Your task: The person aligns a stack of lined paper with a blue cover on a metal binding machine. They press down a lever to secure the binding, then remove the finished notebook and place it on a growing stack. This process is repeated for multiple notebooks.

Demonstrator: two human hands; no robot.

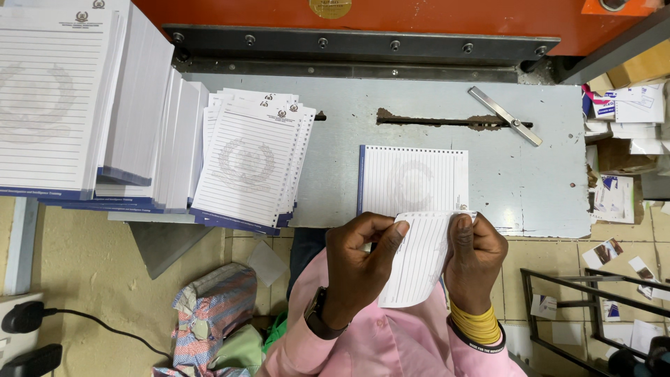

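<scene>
**Lined sheet held in both hands at a paper-cutter table**

Head view, items as seen:

1. Left hand [359, 262]: fingers curled narrow, thumb and forefinger pinching the left upper edge of a lined sheet [419, 262]. A dark wristwatch [315, 314] sits on the wrist, above a pink sleeve [363, 349].

2. Right hand [477, 258]: fingers closed on the sheet's right upper corner, thumb in front. Yellow bands [478, 324] and a dark wristband ring the wrist.

3. Lined sheet: white, ruled, with a row of punched holes along its upper edge. It hangs curved between the two hands, just in front of the table's near edge and low over the pad listed next.

4. Punched pad [412, 178]: a small stack of the same ruled sheets, blue strip along its left side, lying flat on the grey table [537, 181], directly beyond the hands.

5. Fanned stack [251, 164]: ruled sheets with a crest at the top, slightly splayed, on the table's left end.

6. Tall stacks [77, 98]: several higher piles of ruled sheets further left, touching one another.

7. Metal bar [504, 115]: lying slantwise on the table, beside a rusted slot.

8. Orange machine body [419, 17]: across the top, above a dark bolted clamp.

9. Floor: paper offcuts [607, 251] at right, a patterned cloth bundle [213, 311] at lower left, black plugs [24, 318] at far left.
</scene>
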